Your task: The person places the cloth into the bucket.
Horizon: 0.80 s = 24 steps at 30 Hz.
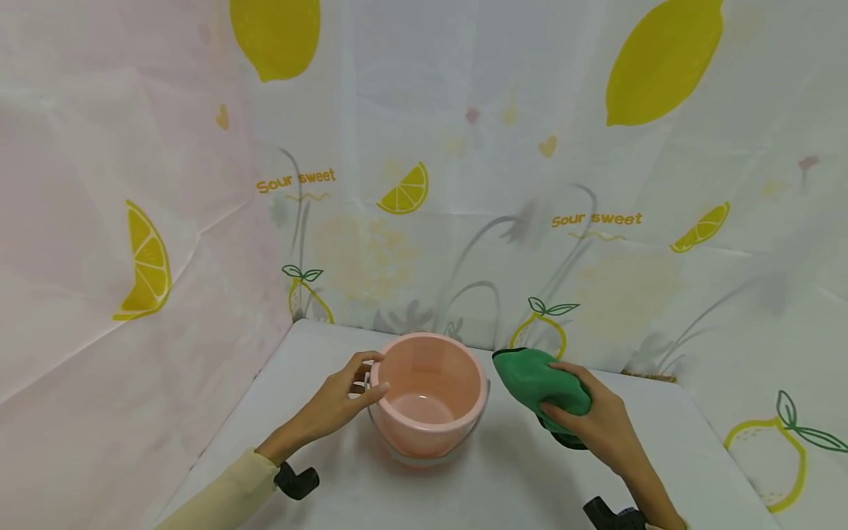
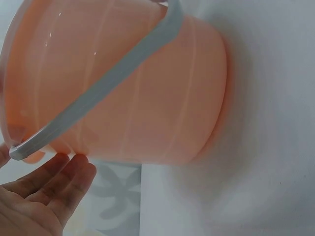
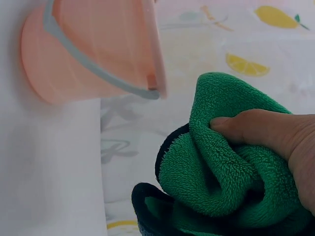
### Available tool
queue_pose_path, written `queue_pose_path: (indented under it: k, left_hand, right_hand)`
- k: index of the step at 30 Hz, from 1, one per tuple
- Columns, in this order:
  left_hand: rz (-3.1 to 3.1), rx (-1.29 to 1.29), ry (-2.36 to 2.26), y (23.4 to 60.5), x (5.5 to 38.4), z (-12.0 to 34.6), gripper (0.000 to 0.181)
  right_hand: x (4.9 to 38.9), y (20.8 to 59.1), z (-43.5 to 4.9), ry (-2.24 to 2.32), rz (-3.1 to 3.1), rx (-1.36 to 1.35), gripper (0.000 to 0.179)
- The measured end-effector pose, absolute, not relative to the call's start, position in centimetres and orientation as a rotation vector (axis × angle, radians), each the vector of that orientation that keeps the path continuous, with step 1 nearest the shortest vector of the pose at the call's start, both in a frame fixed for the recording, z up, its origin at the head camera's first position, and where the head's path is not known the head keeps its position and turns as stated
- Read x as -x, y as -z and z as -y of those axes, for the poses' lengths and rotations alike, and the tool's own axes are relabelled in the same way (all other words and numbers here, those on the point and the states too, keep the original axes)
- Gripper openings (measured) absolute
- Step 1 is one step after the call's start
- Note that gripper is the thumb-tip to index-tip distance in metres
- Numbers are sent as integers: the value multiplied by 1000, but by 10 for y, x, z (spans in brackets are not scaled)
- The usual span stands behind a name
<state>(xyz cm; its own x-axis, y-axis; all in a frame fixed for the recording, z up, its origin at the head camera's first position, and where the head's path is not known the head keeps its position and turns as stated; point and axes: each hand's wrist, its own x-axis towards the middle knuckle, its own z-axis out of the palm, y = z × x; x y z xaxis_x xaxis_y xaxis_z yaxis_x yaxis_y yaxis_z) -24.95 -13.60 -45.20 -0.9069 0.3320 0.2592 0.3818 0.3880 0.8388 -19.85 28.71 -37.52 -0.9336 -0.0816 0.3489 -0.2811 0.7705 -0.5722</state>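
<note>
A pink bucket (image 1: 430,434) with a grey handle (image 2: 98,86) stands upright on the white table, and its inside looks bare in the head view. My left hand (image 1: 341,397) grips the bucket's left rim, thumb over the edge and the other fingers against the outer wall. To the right of the bucket, my right hand (image 1: 599,419) holds a bunched green cloth (image 1: 539,383) above the table. In the right wrist view the cloth (image 3: 221,162) shows a fluffy towel surface and dark edging, with the thumb pressed into its folds. The fingers beneath the cloth are hidden there.
The white tabletop (image 1: 517,486) extends around the bucket. Behind it and at the left hangs a backdrop (image 1: 437,250) printed with lemons and lettering, meeting the table's back edge. A black wrist device (image 1: 297,482) sits on the left wrist, another (image 1: 612,515) on the right.
</note>
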Motion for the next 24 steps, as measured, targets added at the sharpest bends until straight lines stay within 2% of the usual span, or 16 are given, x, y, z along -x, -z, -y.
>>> queue_pose_path:
  k: [24]
  left_hand:
    - [2586,646,1609,452,251,136,51]
  right_hand:
    - [222,360,-222,-1076,2507,-626,62]
